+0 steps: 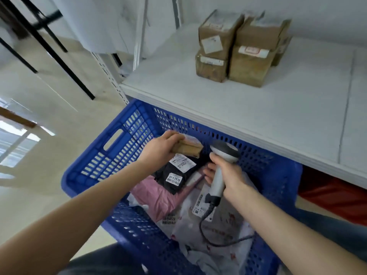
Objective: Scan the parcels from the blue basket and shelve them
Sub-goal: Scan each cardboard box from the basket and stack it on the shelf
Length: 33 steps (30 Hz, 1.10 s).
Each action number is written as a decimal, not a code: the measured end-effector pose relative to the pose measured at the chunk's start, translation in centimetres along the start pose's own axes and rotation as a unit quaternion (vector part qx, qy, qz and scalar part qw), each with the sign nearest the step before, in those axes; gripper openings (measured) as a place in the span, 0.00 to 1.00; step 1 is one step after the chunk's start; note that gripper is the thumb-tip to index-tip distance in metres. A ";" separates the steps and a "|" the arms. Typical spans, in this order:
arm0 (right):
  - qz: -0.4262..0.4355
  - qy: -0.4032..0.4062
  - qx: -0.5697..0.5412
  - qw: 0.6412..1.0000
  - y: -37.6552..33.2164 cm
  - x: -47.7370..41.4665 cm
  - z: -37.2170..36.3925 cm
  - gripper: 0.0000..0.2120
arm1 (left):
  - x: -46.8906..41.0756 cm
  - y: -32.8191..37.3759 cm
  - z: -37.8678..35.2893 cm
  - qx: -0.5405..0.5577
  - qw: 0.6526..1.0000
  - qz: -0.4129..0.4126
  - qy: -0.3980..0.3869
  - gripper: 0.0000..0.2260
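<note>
Our forearms come in from the bottom edge, both stretched out over the blue basket (pixel 83 172). And we have a parcel up! Our left hand (pixel 158 150) grips a small cardboard box (pixel 187 147) by its near end, fingers curled over the top. It hangs in the air above the basket's far wall, clear of everything below. Just beside it on the right, our right hand (pixel 227 172) is wrapped tight around the handle of the grey scanner (pixel 224 152). The scanner's head is raised level with the box, close to the box's right end but not touching. We cannot tell which way its window faces. Its dark cable (pixel 206 227) loops down across the parcels underneath.

Down in the basket, a black bag (pixel 174 176) with white labels lies toward the far wall, directly under the box. A pink bag (pixel 156 198) sits nearer the middle, partly tucked under the black one. A white bag (pixel 220 227) with red print fills the near right corner.

Up top, the white shelf (pixel 248 112) runs over the basket's far edge. A cluster of brown boxes (pixel 236 52), stacked two high, stands toward its back edge. Something red (pixel 335 195) shows beneath the shelf on the right.
</note>
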State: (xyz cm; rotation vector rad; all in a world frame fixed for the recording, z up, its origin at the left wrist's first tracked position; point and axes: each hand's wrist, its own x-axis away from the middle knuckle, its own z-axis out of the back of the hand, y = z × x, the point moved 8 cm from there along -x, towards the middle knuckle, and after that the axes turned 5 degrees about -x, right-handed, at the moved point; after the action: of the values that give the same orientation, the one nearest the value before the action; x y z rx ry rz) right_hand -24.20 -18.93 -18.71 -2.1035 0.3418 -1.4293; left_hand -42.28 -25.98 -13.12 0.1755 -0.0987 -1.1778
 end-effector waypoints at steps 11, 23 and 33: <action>0.132 0.036 -0.002 0.991 -7.6 8.1 3.9 0.08 | 4.2 9.6 5.5 0.416 0.895 0.152 0.056 0.07; 0.212 0.010 0.080 0.974 -6.1 7.3 3.7 0.11 | 5.6 8.0 -0.9 0.616 0.689 0.367 -0.106 0.09; 0.196 -0.032 0.127 0.972 -4.2 8.9 3.3 0.02 | 4.8 5.2 -2.2 0.596 0.708 0.378 -0.008 0.20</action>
State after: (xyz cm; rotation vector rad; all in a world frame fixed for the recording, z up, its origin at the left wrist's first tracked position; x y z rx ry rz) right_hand -18.12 -19.01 -10.36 -1.7527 0.4890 -1.1073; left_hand -35.35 -28.26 -14.36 1.1582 -0.8793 -0.1169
